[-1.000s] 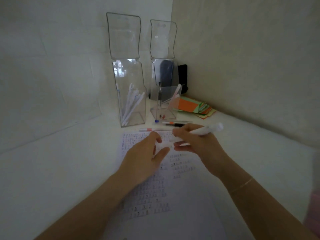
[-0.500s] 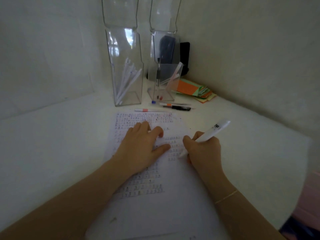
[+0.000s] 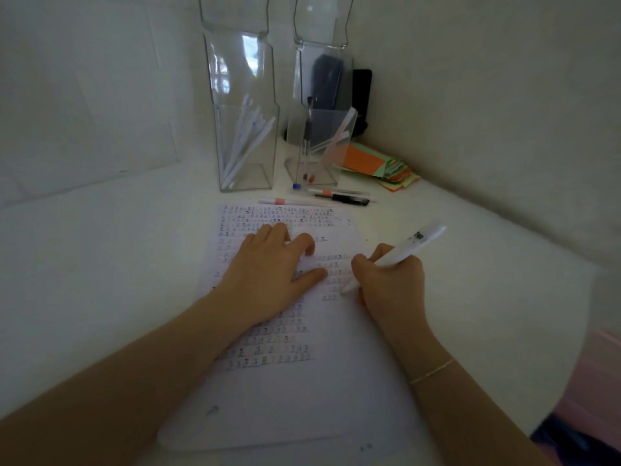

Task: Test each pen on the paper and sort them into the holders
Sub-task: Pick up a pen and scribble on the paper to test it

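My right hand (image 3: 391, 284) grips a white pen (image 3: 408, 248) with its tip down on the paper (image 3: 285, 391), which carries rows of small test marks. My left hand (image 3: 268, 277) lies flat on the sheet, fingers spread, just left of the pen tip. Two clear holders stand at the back: the left holder (image 3: 243, 142) contains several white pens, the right holder (image 3: 319, 146) a few pens. Three loose pens lie beyond the paper: a white one with a pink band (image 3: 282, 201), one with an orange band (image 3: 336, 192) and a black one (image 3: 349, 199).
A stack of orange and green paper slips (image 3: 379, 164) lies at the back right, against the wall. A dark object (image 3: 361, 92) stands behind the right holder. Walls close off the desk corner at the back and right.
My right hand brought the white pen down from in front of the holders and set its tip on the paper. My left hand spread flat on the sheet. The view tilted downward.
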